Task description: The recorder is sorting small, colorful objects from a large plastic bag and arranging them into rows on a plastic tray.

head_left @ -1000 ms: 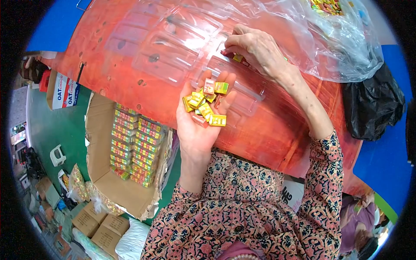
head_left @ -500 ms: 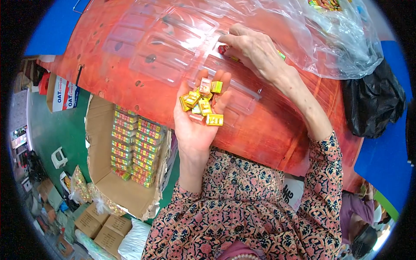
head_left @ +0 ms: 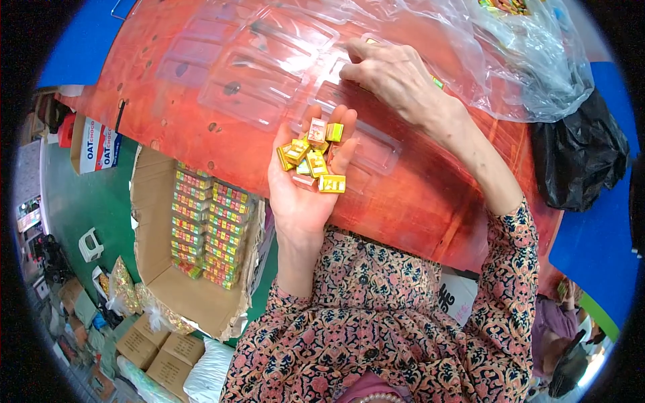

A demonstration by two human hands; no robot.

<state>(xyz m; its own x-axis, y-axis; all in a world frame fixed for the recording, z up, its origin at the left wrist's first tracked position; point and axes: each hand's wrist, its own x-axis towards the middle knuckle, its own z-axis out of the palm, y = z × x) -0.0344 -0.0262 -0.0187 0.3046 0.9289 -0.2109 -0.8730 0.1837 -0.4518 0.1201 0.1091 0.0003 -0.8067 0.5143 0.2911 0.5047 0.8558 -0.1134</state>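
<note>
Yellow little blocks [head_left: 312, 160] sit heaped on the flat, open left hand [head_left: 306, 181], above the red table's [head_left: 201, 127] near edge. One tilt could spill them. The right hand [head_left: 393, 74], fingers curled, presses the clear plastic tray [head_left: 269, 74].

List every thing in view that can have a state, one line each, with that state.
Left hand: palm up, open, cupping small wrapped cubes.
Right hand: palm down, fingers bent onto the clear plastic tray.
Clear plastic tray: lying flat on the red table, nearer pockets bare.
Cardboard box: flaps open, partly filled with stacked packs.
Clear plastic bag: open, crumpled.
Black bag: slumped at the table's edge.
</note>
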